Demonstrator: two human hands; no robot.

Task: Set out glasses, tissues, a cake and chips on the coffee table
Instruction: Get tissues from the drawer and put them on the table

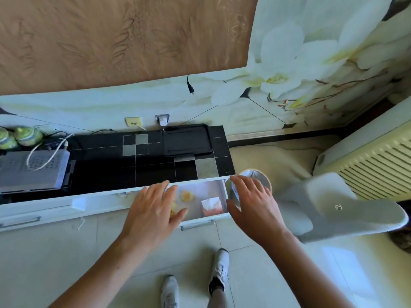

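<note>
A white drawer (205, 220) stands pulled out of a low cabinet with a black tiled top (106, 165). Inside lie a round yellow cake (187, 196) and a small pack of tissues (212, 205) with an orange base. Another yellowish item (173, 208) peeks out under my left hand. My left hand (153, 210) hovers over the drawer's left part with fingers spread and straight. My right hand (252, 203) is held flat just past the drawer's right edge, holding nothing.
A black tray (186, 141) sits on the cabinet top at the back. A grey set-top box (31, 172) with a white cable lies at the left. A white bin (255, 176) stands right of the cabinet, with a white chair (347, 207) and a radiator (378, 165) beyond it.
</note>
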